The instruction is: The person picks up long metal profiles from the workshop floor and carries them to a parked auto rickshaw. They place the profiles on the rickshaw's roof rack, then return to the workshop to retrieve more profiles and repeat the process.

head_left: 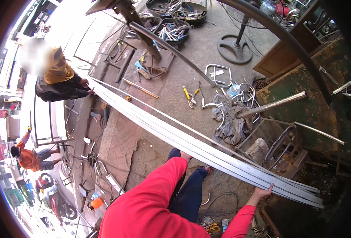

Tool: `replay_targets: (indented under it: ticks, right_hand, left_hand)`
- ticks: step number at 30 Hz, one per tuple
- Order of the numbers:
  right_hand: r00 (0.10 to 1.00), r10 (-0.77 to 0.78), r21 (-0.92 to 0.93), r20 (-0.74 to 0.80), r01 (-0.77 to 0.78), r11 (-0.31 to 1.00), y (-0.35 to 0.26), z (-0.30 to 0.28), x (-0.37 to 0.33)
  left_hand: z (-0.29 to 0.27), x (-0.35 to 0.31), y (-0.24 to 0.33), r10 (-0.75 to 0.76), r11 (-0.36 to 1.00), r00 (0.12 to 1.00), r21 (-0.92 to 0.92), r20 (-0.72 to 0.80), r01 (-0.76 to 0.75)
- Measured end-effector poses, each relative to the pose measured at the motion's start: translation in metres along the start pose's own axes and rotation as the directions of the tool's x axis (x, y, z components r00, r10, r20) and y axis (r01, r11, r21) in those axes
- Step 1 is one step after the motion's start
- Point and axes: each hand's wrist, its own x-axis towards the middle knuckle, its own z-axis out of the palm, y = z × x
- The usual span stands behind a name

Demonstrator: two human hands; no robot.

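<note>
A bundle of long, pale silver metal bars [159,127] stretches slantwise from the upper left to the lower right, above the floor. My left hand [186,155] grips its near edge around the middle, most of the fingers hidden beneath. Toward the right end, my right hand [262,193] is closed round the same edge, with one digit lying on top. At the far left end, a co-worker in dark clothes and a yellow cloth [58,73] holds the bars with both hands. One thin bar [151,106] runs slightly apart along the bundle's far side.
Yellow-handled pliers [190,97], bent metal tubes [219,73] and a grey plastic sheet [233,125] lie beyond the bars. Black tubs of tools [173,31] and a fan base [234,49] stand farther back. A metal frame [286,146] stands near the right end.
</note>
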Motion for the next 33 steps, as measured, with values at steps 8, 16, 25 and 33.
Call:
replay_targets:
  ticks: [8, 16, 25, 33]
  right_hand:
    - [0.947, 0.154, 0.111, 0.283, -0.191, 0.975, 0.010, -0.014, -0.007]
    - [0.880, 0.209, 0.013, 0.427, -0.238, 0.971, 0.017, -0.003, -0.027]
    - [0.706, 0.240, -0.065, 0.666, -0.266, 0.962, 0.009, -0.019, -0.002]
    - [0.868, 0.495, 0.111, 0.035, -0.496, 0.861, 0.024, -0.089, -0.035]
  left_hand:
    - [-0.030, 0.073, 0.010, 0.027, 1.000, 0.997, 0.012, 0.067, -0.028]
    - [-0.052, 0.120, 0.004, 0.074, 0.997, 0.988, 0.016, 0.138, -0.077]
    - [-0.058, 0.124, 0.002, -0.036, 0.995, 0.981, 0.100, 0.190, 0.018]
    - [-0.108, 0.112, 0.038, -0.087, 0.985, 0.956, 0.166, 0.281, 0.040]
